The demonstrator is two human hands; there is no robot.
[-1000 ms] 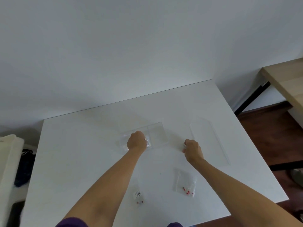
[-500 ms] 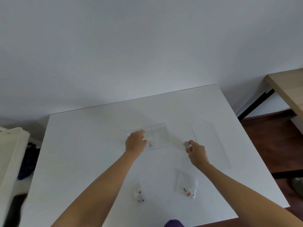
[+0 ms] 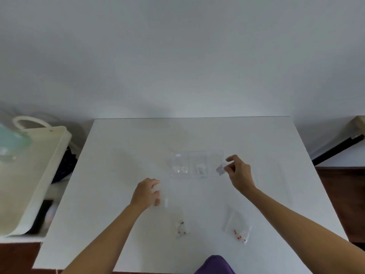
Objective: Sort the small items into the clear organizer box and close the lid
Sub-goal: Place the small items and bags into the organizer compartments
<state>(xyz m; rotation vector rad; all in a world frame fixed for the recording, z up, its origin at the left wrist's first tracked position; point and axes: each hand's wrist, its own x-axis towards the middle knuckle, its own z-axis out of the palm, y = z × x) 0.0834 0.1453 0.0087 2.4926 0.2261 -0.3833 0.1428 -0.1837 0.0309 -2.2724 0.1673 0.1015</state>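
Right hand (image 3: 240, 174) pinching possibly crinkled plastic packet (image 3: 221, 169)

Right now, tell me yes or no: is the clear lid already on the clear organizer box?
No: the clear organizer box stands open, and the clear flat lid lies on the white table to its right.

White table (image 3: 122, 155) stood against a plain grey-white wall (image 3: 177, 56). Cream tray-like unit (image 3: 29, 175) sat off its left edge; dark wooden floor (image 3: 341, 194) showed beyond its right edge.
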